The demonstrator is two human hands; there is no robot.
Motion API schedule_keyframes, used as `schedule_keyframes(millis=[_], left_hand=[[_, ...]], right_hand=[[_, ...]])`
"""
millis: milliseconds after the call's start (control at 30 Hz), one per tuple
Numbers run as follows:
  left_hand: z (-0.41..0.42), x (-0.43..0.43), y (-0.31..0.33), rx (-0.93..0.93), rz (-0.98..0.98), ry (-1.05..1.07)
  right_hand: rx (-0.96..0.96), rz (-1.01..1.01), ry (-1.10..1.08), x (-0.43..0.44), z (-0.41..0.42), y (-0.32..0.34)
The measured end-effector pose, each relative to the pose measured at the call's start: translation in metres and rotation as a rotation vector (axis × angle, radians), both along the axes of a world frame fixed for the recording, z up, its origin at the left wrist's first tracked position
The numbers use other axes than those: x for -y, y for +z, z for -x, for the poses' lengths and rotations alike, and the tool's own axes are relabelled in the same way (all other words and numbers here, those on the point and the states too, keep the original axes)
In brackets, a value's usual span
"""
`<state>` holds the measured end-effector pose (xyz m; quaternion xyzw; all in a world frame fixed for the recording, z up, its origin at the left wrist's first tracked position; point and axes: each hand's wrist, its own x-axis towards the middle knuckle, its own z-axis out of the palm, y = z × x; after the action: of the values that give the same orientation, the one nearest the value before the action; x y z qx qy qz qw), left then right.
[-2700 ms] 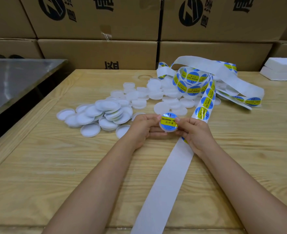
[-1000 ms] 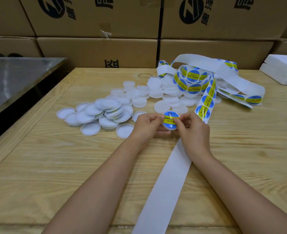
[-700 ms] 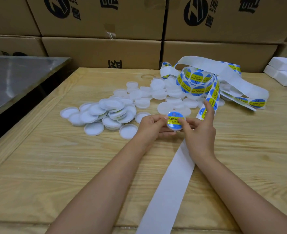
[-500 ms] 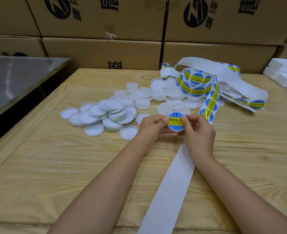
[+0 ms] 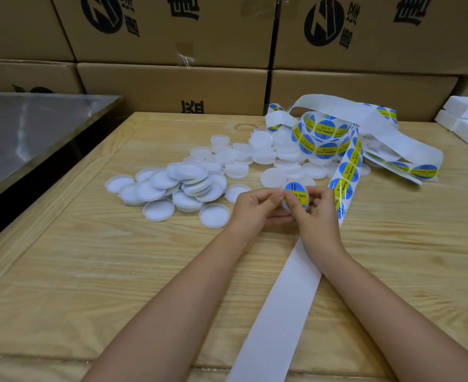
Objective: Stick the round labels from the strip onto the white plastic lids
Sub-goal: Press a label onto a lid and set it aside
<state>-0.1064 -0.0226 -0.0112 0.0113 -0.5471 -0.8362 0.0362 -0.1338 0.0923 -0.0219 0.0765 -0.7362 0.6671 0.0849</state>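
A labelled lid [image 5: 296,197] is pinched at its edges between the left hand [image 5: 254,206] and the right hand [image 5: 316,213], above the table [image 5: 89,271]. White lids [image 5: 188,183] are heaped just behind; the label strip [image 5: 345,175] is seen running beneath the right hand.

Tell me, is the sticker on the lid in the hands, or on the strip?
On. The blue-and-yellow label lies flat on the lid pinched between the left hand and right hand, off the strip.
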Motion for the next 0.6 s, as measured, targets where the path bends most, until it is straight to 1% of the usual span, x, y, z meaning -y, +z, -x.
schedule_keyframes(millis=[133,233,333,433,600], left_hand=[[0.002,0.005,0.001,0.048,-0.072,0.008],[0.002,0.008,0.002,0.069,-0.064,0.0],[0.002,0.009,0.003,0.072,-0.008,-0.009],[0.002,0.01,0.003,0.072,0.074,-0.001],[0.002,0.013,0.005,0.044,0.193,0.033]], right_hand=[[-0.038,0.044,0.083,-0.003,-0.003,0.001],[-0.073,0.073,0.102,-0.007,-0.003,0.004],[-0.066,0.145,0.13,-0.011,-0.002,0.007],[-0.019,0.19,0.151,-0.015,0.0,0.009],[0.037,0.203,0.145,-0.017,0.002,0.01]])
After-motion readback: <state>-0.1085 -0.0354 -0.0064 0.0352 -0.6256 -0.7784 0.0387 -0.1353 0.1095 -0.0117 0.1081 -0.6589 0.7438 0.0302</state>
